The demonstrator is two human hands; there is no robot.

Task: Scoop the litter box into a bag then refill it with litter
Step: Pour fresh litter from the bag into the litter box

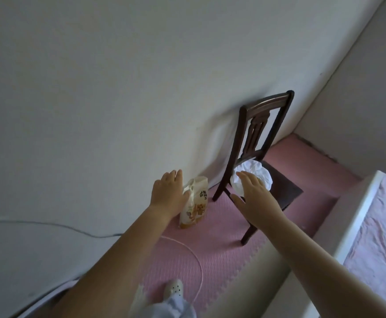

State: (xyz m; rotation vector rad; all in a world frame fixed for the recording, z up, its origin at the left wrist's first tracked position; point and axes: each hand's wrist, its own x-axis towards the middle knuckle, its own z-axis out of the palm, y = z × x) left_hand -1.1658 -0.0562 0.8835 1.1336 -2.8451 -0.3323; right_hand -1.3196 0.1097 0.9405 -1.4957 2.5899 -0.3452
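Note:
A cream and tan litter bag with a cat picture stands upright on the pink floor mat against the wall. My left hand is stretched out over its top left, fingers straight and holding nothing. A crumpled white plastic bag lies on the seat of a dark wooden chair. My right hand hovers over the near side of that white bag with its fingers spread; I cannot tell whether it touches. No litter box is in view.
The pink foam mat covers the floor between the wall and a white-framed bed at the right. A white cable loops across the mat and a dark cable runs along the wall. My slippered foot is near the bottom.

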